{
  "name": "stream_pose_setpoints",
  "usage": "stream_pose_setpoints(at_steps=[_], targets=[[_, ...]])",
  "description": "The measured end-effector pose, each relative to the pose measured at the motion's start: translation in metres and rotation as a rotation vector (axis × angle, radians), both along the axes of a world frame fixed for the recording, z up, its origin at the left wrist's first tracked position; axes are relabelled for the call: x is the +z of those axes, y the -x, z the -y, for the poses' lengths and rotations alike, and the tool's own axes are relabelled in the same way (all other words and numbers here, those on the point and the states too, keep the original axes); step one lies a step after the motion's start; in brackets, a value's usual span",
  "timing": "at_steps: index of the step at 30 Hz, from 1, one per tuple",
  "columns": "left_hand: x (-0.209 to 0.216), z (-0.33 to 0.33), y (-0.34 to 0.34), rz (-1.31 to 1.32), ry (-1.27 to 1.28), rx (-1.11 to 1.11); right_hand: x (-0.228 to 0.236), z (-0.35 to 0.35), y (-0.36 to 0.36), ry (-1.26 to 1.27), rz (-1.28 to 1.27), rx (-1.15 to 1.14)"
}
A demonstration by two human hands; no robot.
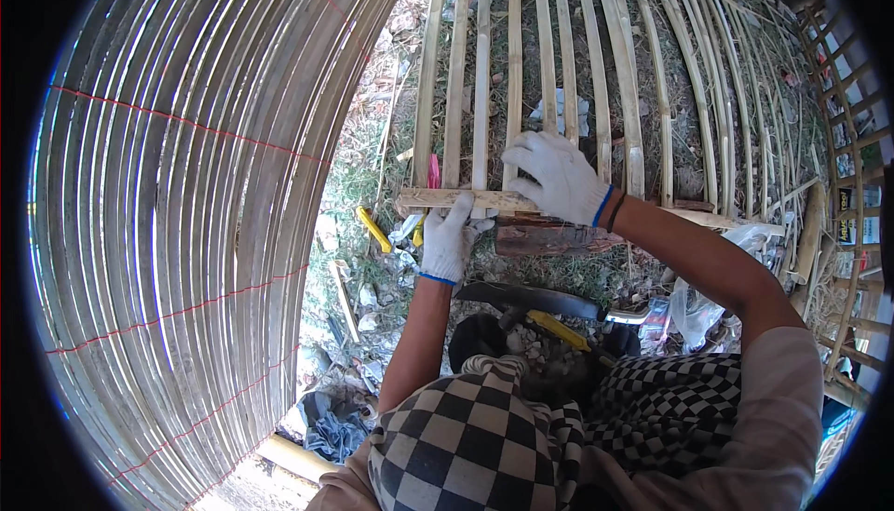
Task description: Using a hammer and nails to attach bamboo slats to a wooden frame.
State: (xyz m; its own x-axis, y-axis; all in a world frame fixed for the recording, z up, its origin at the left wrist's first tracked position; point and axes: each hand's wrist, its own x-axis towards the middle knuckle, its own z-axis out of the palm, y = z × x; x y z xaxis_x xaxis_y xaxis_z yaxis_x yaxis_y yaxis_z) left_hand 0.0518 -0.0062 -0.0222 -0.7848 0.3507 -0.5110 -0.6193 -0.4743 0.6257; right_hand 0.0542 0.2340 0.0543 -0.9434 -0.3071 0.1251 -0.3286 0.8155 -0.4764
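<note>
Both my hands wear white knit gloves with blue cuffs. My left hand (447, 243) is closed around the pale bamboo crosspiece (426, 198) near its left end, the thumb lying over the top of the strip. To its right, my right hand (559, 176) rests over the same crosspiece, its fingers curled around one of the long bamboo slats (513, 92). Several such slats run away from me side by side, their near ends at the crosspiece. Beneath it lies a rough reddish-brown wood block (549, 237). My right palm hides part of the joint.
A tall curved screen of slats tied with red cord (196, 129) fills the left. Near my feet lie a dark curved blade (535, 300) and a yellow-handled tool (559, 329). Another yellow tool (374, 229) sits left. Clear plastic (694, 311) and a bamboo lattice (852, 120) are right.
</note>
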Motion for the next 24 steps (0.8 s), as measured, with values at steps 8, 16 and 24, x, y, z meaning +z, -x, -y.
stream_pose_setpoints(at_steps=[8,16,24], targets=[[-0.007,0.000,0.002,-0.022,-0.022,0.035,-0.016,0.000,-0.015,-0.075,-0.059,0.024],[-0.004,-0.005,0.002,-0.032,0.029,0.041,-0.014,0.000,-0.016,-0.078,-0.053,0.031],[-0.015,0.003,-0.011,-0.045,-0.030,0.004,-0.014,0.004,-0.019,-0.059,-0.056,-0.015]])
